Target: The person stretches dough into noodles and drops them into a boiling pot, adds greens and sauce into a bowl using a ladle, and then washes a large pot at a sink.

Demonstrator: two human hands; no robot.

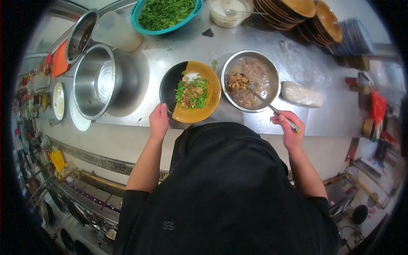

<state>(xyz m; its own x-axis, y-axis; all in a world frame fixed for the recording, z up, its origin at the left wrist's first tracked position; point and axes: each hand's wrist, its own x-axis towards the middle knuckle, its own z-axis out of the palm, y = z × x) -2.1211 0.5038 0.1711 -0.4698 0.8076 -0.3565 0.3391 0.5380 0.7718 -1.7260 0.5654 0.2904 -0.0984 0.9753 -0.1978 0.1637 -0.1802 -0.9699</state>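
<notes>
A black and yellow-brown bowl (208, 102) holds chopped greens, pieces of meat and a little white powder. My left hand (159, 121) grips its lower left rim, thumb on top. To the right stands a steel bowl (276, 80) of brown meat in liquid. My right hand (290, 127) is closed round the handle of a metal ladle (267, 103). The ladle's head, full of meat pieces, is at the left side of the steel bowl.
Behind are a teal basket of greens (135, 21), a tub with a spoon (221, 20) and stacked brown bowls (293, 10). A large steel basin (80, 85) stands left. Right of the meat bowl lies a wrapped pale block (301, 94).
</notes>
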